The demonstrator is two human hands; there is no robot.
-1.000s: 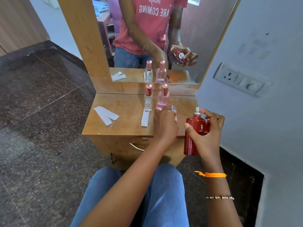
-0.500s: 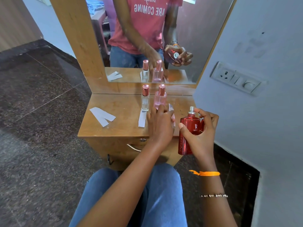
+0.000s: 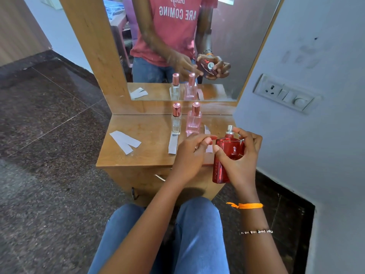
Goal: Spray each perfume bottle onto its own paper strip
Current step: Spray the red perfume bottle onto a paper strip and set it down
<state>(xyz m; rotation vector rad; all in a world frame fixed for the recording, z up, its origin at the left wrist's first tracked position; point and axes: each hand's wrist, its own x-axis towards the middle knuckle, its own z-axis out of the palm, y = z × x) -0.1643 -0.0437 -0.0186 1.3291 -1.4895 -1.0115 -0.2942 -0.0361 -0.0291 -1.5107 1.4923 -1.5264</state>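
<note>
My right hand point(image 3: 242, 161) grips a tall red perfume bottle point(image 3: 227, 153), uncapped, its silver nozzle up, over the table's front right corner. My left hand point(image 3: 189, 153) hovers just left of it, fingers curled, thumb tip against the index finger; I cannot tell whether it holds anything. A paper strip point(image 3: 206, 129) lies partly hidden under that hand. Behind stand a capped clear bottle point(image 3: 176, 123) and a capped pink bottle point(image 3: 193, 121). Another strip point(image 3: 173, 144) lies in front of the clear bottle.
Two loose strips point(image 3: 125, 141) lie crossed on the left of the small wooden table point(image 3: 142, 157). A mirror point(image 3: 227, 36) rises at its back edge. A wall with a switch plate point(image 3: 286, 93) is close on the right. My knees point(image 3: 197, 234) are below.
My left hand has lifted from lying flat on the table and curled its fingers toward the red bottle. The right hand has kept the bottle in about the same place.
</note>
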